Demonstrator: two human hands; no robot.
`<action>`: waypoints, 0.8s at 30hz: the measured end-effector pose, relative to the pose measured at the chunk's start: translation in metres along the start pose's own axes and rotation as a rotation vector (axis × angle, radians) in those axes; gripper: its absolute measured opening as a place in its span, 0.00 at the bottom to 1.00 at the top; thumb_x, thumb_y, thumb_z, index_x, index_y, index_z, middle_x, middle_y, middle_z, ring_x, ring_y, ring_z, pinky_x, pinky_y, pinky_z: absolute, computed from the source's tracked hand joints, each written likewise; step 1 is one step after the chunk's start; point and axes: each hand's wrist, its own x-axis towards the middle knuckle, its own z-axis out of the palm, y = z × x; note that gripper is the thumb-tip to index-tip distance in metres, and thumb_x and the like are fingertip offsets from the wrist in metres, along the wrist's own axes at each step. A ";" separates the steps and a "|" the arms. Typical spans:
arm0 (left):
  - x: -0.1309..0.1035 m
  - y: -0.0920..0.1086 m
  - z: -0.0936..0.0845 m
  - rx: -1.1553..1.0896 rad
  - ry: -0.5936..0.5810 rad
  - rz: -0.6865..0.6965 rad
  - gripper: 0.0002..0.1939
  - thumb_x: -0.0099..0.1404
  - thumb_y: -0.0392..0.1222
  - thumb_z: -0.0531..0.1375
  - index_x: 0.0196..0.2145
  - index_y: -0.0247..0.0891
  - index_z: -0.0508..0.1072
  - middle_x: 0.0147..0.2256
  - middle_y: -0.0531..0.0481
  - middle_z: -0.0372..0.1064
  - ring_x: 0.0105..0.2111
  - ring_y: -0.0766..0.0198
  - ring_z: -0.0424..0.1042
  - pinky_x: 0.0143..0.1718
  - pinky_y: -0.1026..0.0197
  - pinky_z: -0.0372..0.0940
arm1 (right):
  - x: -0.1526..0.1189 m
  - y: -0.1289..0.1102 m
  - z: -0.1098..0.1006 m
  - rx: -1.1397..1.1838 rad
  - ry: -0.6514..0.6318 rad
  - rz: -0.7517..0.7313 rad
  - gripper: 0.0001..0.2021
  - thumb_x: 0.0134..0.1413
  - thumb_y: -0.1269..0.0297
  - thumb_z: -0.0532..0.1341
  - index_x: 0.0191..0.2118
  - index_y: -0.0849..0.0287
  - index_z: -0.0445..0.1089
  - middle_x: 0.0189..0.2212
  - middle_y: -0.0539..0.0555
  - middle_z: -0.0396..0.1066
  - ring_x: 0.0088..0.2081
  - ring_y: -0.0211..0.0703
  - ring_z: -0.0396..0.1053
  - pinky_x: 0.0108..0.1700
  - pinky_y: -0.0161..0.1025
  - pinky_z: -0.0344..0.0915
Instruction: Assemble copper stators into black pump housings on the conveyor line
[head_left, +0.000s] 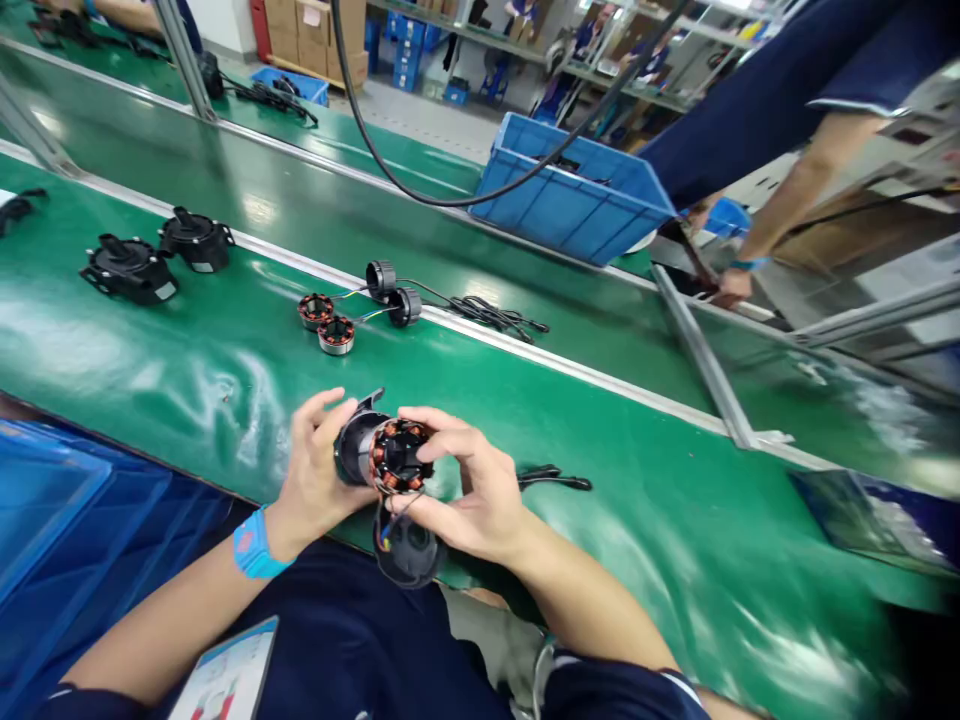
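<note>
My left hand [319,470] is closed around a black motor housing [351,450], tilted on its side above the green bench. At the housing's open end is a stator with copper windings [401,457], gripped at its rim by the thumb and fingers of my right hand [476,485]. How deep the stator sits in the housing I cannot tell. From it, coloured wires run down to a round black cap [409,552] that hangs below. A black cable [555,478] lies on the bench beyond my right wrist.
Two stators [336,335] wired to black caps lie ahead, their cables [487,315] across the metal rail. Two black motor housings [129,270] stand at left. A blue crate [577,195] sits behind, near a co-worker's arm [802,190]. Blue bins [97,540] are at lower left.
</note>
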 end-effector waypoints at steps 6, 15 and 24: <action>0.001 0.001 0.019 -0.058 -0.047 0.051 0.54 0.66 0.68 0.59 0.75 0.44 0.34 0.67 0.29 0.46 0.66 0.45 0.56 0.56 0.43 0.73 | -0.003 0.015 0.002 -0.193 -0.093 0.051 0.27 0.59 0.51 0.71 0.57 0.56 0.64 0.52 0.62 0.75 0.53 0.49 0.76 0.55 0.45 0.75; 0.006 0.005 0.018 -0.038 -0.060 0.060 0.53 0.66 0.68 0.58 0.75 0.45 0.35 0.66 0.30 0.46 0.64 0.46 0.59 0.55 0.45 0.73 | -0.003 0.015 -0.011 -0.335 -0.229 0.031 0.31 0.63 0.48 0.67 0.66 0.54 0.62 0.54 0.62 0.71 0.53 0.51 0.73 0.55 0.48 0.75; 0.007 0.000 0.019 -0.088 -0.092 0.070 0.55 0.64 0.67 0.61 0.75 0.47 0.35 0.67 0.31 0.44 0.64 0.46 0.58 0.55 0.45 0.73 | -0.008 0.024 -0.009 -0.474 -0.222 -0.033 0.37 0.54 0.37 0.68 0.58 0.63 0.69 0.49 0.67 0.73 0.52 0.60 0.72 0.56 0.59 0.73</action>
